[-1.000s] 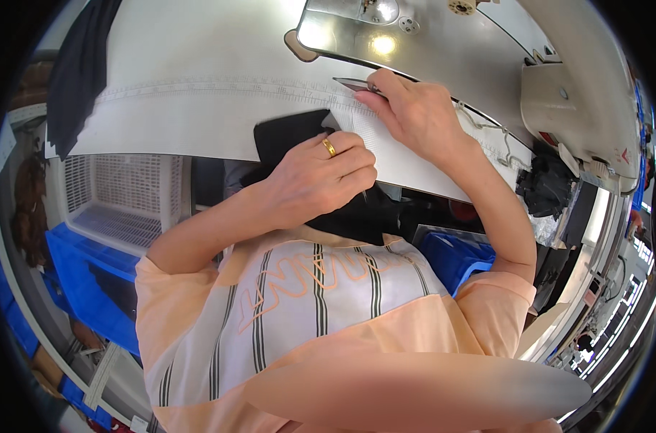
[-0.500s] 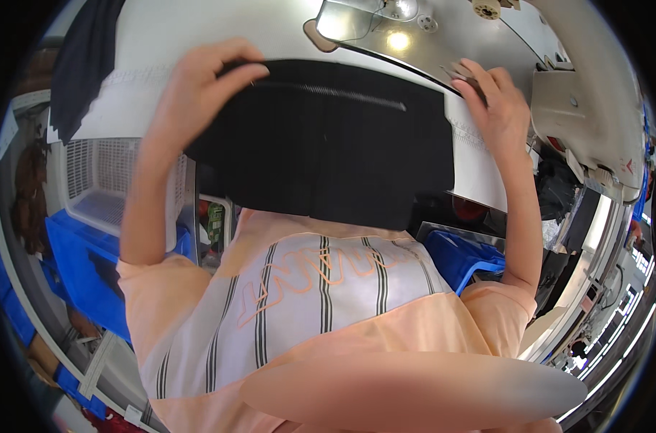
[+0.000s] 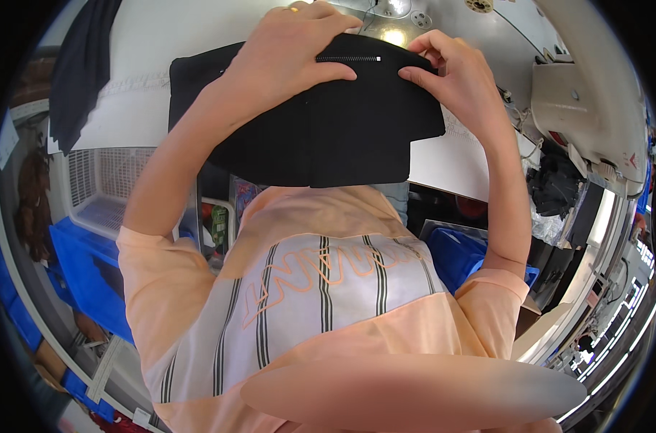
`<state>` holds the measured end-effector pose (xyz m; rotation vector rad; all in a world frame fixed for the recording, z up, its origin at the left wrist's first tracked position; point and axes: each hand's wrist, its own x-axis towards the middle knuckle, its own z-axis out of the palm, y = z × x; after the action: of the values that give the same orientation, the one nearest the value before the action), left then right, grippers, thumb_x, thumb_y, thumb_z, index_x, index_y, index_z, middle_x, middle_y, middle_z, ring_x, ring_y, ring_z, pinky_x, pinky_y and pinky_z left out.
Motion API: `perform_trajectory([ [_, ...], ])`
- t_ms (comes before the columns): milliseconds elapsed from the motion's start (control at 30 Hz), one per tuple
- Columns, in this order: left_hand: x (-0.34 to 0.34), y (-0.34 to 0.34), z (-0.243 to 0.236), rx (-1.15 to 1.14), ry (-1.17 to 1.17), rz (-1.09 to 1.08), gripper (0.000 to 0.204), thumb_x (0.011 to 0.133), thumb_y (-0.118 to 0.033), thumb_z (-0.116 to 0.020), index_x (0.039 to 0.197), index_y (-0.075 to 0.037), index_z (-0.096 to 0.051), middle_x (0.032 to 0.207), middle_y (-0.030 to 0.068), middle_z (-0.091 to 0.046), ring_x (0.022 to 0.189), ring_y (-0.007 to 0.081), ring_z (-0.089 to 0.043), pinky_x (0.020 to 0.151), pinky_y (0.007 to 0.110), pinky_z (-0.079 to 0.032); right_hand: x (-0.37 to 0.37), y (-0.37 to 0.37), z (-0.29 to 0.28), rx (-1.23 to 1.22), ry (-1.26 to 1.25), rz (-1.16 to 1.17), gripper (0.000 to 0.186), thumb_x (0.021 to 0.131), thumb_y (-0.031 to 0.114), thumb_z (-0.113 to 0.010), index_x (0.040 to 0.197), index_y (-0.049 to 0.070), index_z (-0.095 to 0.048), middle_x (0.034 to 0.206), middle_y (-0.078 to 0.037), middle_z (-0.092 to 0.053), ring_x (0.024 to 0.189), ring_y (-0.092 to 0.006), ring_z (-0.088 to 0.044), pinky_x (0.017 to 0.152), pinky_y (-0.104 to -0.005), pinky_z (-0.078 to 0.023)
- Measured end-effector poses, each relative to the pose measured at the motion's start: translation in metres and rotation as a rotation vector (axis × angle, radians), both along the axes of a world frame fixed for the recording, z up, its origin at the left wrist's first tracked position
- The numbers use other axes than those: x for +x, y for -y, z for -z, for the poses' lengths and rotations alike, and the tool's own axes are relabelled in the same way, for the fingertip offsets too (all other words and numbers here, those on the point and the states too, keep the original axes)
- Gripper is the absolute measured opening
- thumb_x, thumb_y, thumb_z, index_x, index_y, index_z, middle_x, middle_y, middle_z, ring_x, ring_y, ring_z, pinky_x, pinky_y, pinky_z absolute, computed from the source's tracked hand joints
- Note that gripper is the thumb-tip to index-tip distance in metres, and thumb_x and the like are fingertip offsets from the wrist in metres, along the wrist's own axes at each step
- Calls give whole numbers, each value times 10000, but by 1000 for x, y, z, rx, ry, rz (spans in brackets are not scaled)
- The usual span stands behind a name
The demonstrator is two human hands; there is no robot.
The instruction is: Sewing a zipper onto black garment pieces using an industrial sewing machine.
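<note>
From where I stand, the work is a wide piece of black cloth [image 3: 328, 130], spread across the front of a white table [image 3: 144, 108] with its lower part reaching past the near edge, just before the person's striped shirt [image 3: 350, 289]. A zipper [image 3: 353, 58] shows along the upper part of the cloth, between the two hands. The left hand [image 3: 288, 47] lies over the upper part of the cloth, thumb and index finger spread well apart, nothing clasped between them. The right hand [image 3: 451, 65] is at the upper right corner, thumb on the cloth, other fingers curled by its edge; I cannot tell whether it pinches the fabric or hides something in the palm. A pale sewing machine [image 3: 580, 101] stands to the right, with a black bundle [image 3: 555, 184] nearer the person. Dark fabric [image 3: 82, 72] drapes over the table's left end, near a white basket [image 3: 101, 184] above a blue bin [image 3: 90, 267]; another blue container [image 3: 454, 256] sits by the right elbow.
</note>
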<state>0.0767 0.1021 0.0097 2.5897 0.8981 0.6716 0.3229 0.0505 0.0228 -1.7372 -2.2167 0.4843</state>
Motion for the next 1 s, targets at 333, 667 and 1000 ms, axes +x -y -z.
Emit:
perform_trajectory([
  [333, 16, 14, 2, -12, 108, 222, 261, 695, -73, -720, 938, -99, -627, 888, 66, -620, 887, 270, -618, 925, 422, -432, -19, 62, 16, 612, -169, -288, 199, 707, 119, -761, 865, 83, -646, 860, -52, -644, 715, -231, -591, 666, -365, -431],
  [667, -14, 57, 24, 427, 361, 327, 149, 768, -97, -670, 873, -167, -591, 935, -29, -609, 769, 126, -617, 1076, 434, -348, -20, 85, 1, 22, -760, 115, 103, 840, 50, -697, 941, 33, -703, 788, -68, -622, 704, -169, -576, 646, -279, -437],
  [1000, -17, 57, 24, 415, 366, 390, 174, 749, -80, -654, 919, -121, -646, 877, 15, -602, 743, 164, -585, 932, 386, -425, -32, 73, -3, -237, -833, -58, 58, 854, 56, -690, 889, 25, -725, 748, -17, -610, 664, -80, -543, 557, -252, -412],
])
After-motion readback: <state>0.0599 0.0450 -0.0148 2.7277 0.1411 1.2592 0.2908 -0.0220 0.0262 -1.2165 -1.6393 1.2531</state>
